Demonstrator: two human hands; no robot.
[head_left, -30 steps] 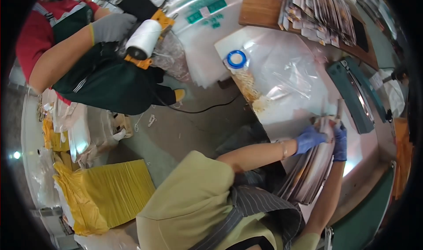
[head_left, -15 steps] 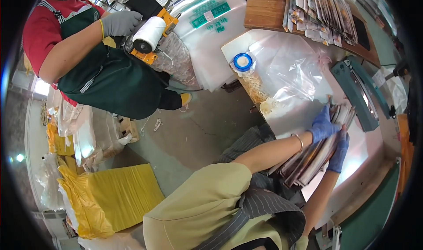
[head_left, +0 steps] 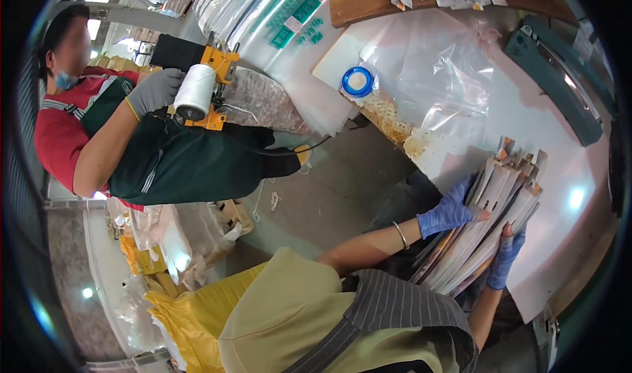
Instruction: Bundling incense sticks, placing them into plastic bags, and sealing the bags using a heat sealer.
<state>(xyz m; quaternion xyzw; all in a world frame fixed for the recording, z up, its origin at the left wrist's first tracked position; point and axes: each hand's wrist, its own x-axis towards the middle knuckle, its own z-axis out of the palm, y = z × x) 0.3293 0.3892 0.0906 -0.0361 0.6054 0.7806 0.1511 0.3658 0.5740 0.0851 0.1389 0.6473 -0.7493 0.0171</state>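
Observation:
A thick bundle of flat, thin packets (head_left: 471, 245) stands on edge between my hands at the near edge of the white table. My left hand (head_left: 451, 210), in a blue glove with bare fingertips, is closed around the bundle's left side. On the right side my right hand (head_left: 507, 258), gloved the same way, presses against the packets with its thumb on top. The packets' far ends fan slightly apart, and their near ends hang toward my apron (head_left: 408, 307).
Beyond the bundle lie clear plastic bags (head_left: 441, 77) and a blue-rimmed tape roll (head_left: 357, 81). A green-grey bag sealer (head_left: 556, 80) stands at the right. Packets cover part of a wooden board (head_left: 362, 3). At left, a co-worker holds a bag-sewing machine (head_left: 214, 64) with white thread. Yellow sacks (head_left: 217, 304) lie below.
My view has turned, shifting the room. The bundle is now gripped with both thumbs showing on top, and its packets face me more broadly. The co-worker still holds the machine.

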